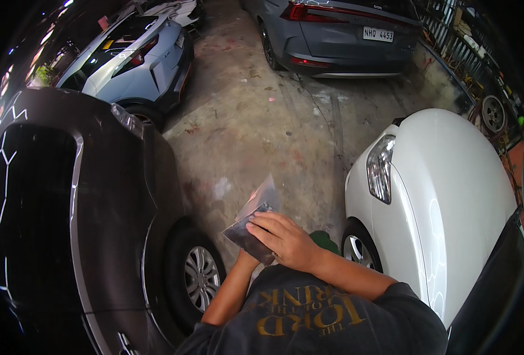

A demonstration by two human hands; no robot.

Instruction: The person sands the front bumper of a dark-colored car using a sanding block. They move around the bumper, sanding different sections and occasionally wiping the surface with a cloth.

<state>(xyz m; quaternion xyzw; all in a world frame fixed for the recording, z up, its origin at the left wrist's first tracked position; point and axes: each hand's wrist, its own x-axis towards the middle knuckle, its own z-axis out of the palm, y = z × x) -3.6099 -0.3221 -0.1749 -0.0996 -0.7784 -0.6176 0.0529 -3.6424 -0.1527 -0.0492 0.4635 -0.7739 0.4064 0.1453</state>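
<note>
In front of my chest I hold a stiff, dark grey sheet [243, 235], tilted, with a straight edge on its left side. It looks like sandpaper, but I cannot be sure. A pale, see-through flap [264, 192] rises beyond it to a point; whether the two are joined I cannot tell. My right hand [287, 238] is closed on the dark sheet, its fingers lying together across the upper face. Under the sheet is my left hand [247, 259], with only the part by the wrist showing and the fingers hidden.
A dark brown car [114, 195] stands close on my left, a white car [451, 171] on my right. Farther off are a silver-blue car [129, 74] and a grey car [339, 44]. Stained concrete floor [238, 124] lies between. A loose wheel [493, 114] is by the right wall.
</note>
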